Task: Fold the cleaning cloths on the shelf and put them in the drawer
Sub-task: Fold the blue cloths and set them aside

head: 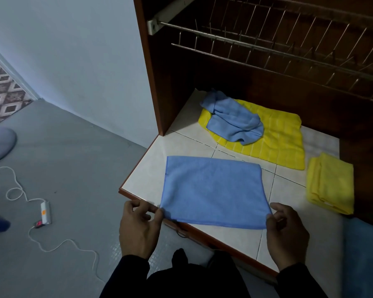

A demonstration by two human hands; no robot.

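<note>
A blue cloth (213,190), folded in half, lies flat on the white tiled shelf (142,181) near its front edge. My left hand (138,229) pinches its near left corner. My right hand (285,231) pinches its near right corner. Behind it, a crumpled blue cloth (233,119) sits on a spread yellow cloth (276,143). A folded yellow cloth (332,183) lies at the right of the shelf. Under the shelf's front edge a dark handle (181,233) shows; the drawer itself is hidden.
A wire dish rack (289,46) hangs above the shelf inside the brown cabinet. On the grey floor to the left lie a white power strip (45,212) and its looping cord (15,190). A blue cloth or mat (364,254) is at the lower right.
</note>
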